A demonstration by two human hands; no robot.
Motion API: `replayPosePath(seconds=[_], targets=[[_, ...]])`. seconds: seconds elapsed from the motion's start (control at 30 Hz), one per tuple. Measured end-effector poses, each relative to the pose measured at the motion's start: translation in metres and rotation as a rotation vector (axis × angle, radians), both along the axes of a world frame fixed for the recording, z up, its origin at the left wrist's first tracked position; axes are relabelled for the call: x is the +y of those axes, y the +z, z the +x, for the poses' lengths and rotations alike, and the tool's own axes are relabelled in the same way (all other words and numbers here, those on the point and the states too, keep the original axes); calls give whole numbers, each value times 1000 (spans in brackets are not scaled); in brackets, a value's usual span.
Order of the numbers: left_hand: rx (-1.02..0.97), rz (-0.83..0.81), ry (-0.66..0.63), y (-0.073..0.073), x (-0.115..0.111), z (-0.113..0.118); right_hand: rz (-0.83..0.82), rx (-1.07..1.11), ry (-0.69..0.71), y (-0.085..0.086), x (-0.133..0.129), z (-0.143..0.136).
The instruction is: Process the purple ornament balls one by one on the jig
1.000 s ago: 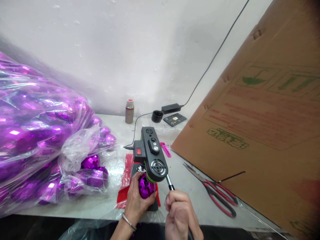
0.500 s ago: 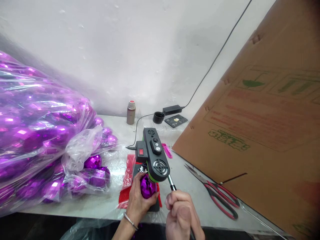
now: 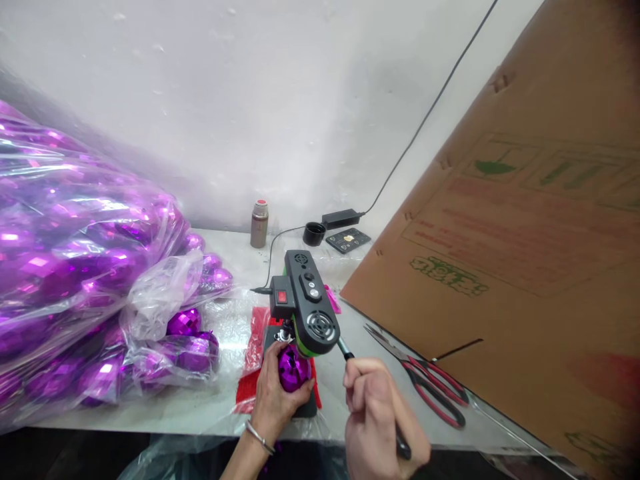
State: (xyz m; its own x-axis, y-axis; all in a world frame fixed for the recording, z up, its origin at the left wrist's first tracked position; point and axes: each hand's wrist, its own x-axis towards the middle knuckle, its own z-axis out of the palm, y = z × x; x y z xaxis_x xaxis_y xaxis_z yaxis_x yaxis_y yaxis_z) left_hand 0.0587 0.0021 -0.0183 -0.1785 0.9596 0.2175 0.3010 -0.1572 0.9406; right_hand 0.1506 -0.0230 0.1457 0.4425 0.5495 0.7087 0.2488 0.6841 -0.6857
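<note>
A purple faceted bauble (image 3: 294,368) sits under the front end of a small black bench drill press (image 3: 311,303) with a red switch. My left hand (image 3: 276,383) wraps around the bauble from the left and front, thumb on its right side. The drill tip is hidden under the machine's head. On the right, my right hand (image 3: 377,417) is closed around the black grip of a metal lever (image 3: 343,345), which runs up to the machine's right side. Red cloth or film (image 3: 246,393) lies beneath the black base (image 3: 306,408).
A large clear plastic bag (image 3: 95,267) of purple baubles fills the left. Red-and-black-handled scissors (image 3: 425,380) lie right, beside a big cardboard box (image 3: 500,233). Behind stand a flask (image 3: 259,225), black cup (image 3: 314,233), power adapter (image 3: 343,219) and phone-like flat object (image 3: 348,240).
My right hand has shifted right, swinging the lever's grip outward so that its black end now shows below the hand. My left hand stays on the bauble. The view has shifted slightly.
</note>
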Motion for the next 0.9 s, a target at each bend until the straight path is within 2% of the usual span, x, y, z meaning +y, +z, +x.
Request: replayPosePath(seconds=[0.07,0.17,0.3,0.37,0.43,0.47,0.53,0.6,0.7,0.77,0.8,0.9], targets=[[-14,-5,-10,1,0,-1,-25,-27,24,6,0,5],[-42,-4,-23,6,1,-2,-42,-69,18,6,-1,9],[-86,-35,-37,15,0,-8,-110,-162,-17,-11,-9,14],[-95,-40,-11,14,-11,-20,-164,-153,-73,-30,-19,19],[-74,3,-9,7,-32,-40,-217,-195,-76,-56,-36,29],[-50,38,-34,2,-45,-52,-259,-272,-13,-72,-47,35],[21,104,-110,-12,-75,-76,-382,-505,214,-106,-72,48],[121,160,-132,-26,-103,-94,-640,-760,414,-140,-99,60],[322,255,-127,-43,-132,-105,-1091,-1041,541,-183,-134,71],[463,310,-153,-52,-142,-104,-1268,-1142,587,-203,-152,74],[526,337,-160,-56,-144,-102,-1296,-1158,607,-210,-159,76],[670,396,-151,-66,-148,-100,-1213,-1133,733,-217,-178,83]])
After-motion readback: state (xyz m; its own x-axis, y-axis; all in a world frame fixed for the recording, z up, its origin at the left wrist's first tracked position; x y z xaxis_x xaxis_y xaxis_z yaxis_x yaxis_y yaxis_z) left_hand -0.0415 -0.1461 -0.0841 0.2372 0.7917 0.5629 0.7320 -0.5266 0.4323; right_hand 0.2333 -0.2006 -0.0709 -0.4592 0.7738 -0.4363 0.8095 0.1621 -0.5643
